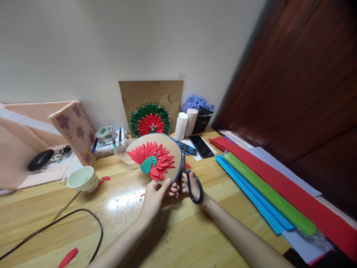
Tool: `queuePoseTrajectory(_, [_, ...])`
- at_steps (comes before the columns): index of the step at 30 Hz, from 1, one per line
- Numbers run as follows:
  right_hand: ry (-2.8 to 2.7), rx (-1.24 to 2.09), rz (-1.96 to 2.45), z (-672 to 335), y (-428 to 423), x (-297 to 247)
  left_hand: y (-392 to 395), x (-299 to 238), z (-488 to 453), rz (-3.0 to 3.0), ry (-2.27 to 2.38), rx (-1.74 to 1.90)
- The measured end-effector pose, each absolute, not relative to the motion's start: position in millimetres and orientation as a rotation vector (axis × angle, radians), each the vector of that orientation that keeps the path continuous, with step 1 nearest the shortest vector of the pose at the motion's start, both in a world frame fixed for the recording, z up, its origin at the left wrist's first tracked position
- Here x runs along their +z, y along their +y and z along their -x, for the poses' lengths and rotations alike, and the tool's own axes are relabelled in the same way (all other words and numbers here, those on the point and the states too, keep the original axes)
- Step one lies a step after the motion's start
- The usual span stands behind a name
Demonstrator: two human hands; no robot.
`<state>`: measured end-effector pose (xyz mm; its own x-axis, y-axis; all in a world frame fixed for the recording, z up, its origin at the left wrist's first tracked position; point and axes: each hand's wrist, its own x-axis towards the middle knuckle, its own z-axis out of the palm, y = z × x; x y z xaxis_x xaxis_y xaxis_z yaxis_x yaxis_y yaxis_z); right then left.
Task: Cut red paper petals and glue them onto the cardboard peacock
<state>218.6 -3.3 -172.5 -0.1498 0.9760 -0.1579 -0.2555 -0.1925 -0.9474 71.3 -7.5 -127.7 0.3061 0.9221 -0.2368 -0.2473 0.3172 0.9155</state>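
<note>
My left hand [157, 192] grips the lower edge of a round cardboard disc [170, 143] trimmed in blue, its thumb on the front face. Red crepe-paper petals [166, 162] fan out across the disc around a green bird-like shape [148, 165]. At the disc's right edge, my right hand [193, 188] holds scissors [189, 182] with dark handles, blades pointing up along the rim. Whether the blades touch the disc, I cannot tell.
A green and red paper rosette [150, 121] leans on cardboard [149, 89] at the wall. Left are a paper cup [83, 178] and a black cord [97, 219]. A phone [201, 146] lies behind. Coloured paper sheets [279, 186] line the right edge.
</note>
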Motion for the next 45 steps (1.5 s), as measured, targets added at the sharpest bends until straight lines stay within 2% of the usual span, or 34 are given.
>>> queuePoseTrajectory(10, [-1.104, 1.428, 1.105, -213.6, -9.6, -177.1, -15.4, -116.9, -77.0, -1.111, 0.991, 0.902])
queuePoseTrajectory(19, [-1.223, 1.432, 1.082, -217.0, -13.5, -158.4, -12.6, -114.2, -75.0, -1.009, 1.039, 1.000])
queuePoseTrajectory(28, [-1.209, 1.381, 1.117, -213.0, -15.8, -180.7, -17.5, -115.5, -77.9, -1.015, 1.021, 0.958])
queuePoseTrajectory(45, [-1.256, 1.251, 1.227, -216.1, -13.7, -164.6, -12.6, -117.1, -74.2, -1.034, 1.024, 0.996])
